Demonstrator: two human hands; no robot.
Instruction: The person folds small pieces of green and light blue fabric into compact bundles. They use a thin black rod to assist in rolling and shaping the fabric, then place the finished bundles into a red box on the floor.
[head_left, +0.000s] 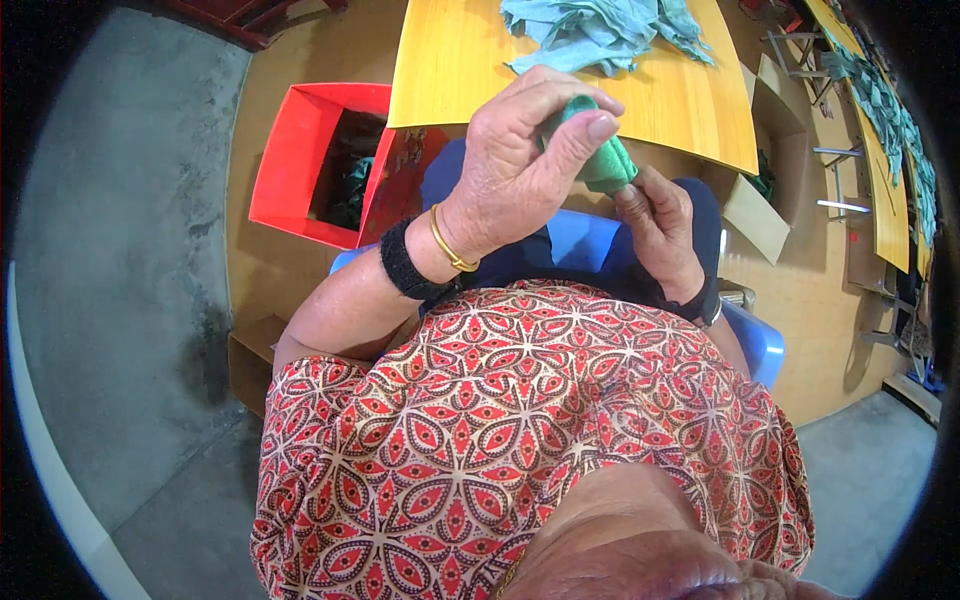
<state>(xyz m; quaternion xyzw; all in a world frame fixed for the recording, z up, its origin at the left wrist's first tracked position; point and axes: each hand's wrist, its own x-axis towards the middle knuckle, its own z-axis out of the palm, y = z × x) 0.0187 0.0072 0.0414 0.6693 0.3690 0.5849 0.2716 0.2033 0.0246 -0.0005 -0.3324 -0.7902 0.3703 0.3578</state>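
In front of my lap, near the table's edge, a rolled or folded green cloth [608, 168] is in my hands. My left hand [525, 150] wraps its upper part, with the thumb lying across the front and the fingers behind. My right hand [660, 222] grips the lower end, thumb and fingertips pressed together at its edge. The side of the cloth behind my left fingers is hidden. Beyond my hands, a loose heap of blue-green cloth pieces [600, 32] lies on the yellow table [460, 70].
A red box [300, 170] with dark green pieces inside stands left of the table. An open cardboard box [757, 222] sits at the right. Farther right, another yellow table [888, 225] bears more blue-green cloth. I sit on a blue chair [757, 343].
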